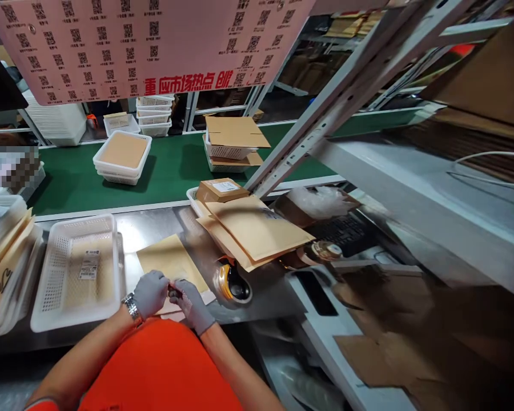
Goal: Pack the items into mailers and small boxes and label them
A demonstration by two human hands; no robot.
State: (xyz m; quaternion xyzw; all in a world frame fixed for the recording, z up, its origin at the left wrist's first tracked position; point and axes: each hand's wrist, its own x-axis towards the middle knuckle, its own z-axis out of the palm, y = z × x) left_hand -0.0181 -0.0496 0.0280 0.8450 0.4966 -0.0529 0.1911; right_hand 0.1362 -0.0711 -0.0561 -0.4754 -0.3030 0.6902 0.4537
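Both my hands wear grey gloves and meet at the near end of a tan padded envelope [171, 262] lying flat on the steel bench. My left hand [149, 294], with a metal watch at the wrist, pinches the envelope's near edge. My right hand [192, 305] presses on the same edge, fingers closed on it beside the left. A small reddish strip shows between the two hands. What the fingertips hold beyond the edge is too small to tell.
A white perforated basket [47, 285] holding a labelled envelope sits left of my hands. A tape roll [231, 282] lies just right. A stack of padded envelopes [257, 231] and a small box [220, 189] rest in a tray. Green conveyor [171, 165] carries baskets behind. A slanted metal shelf frame [325, 114] rises on the right.
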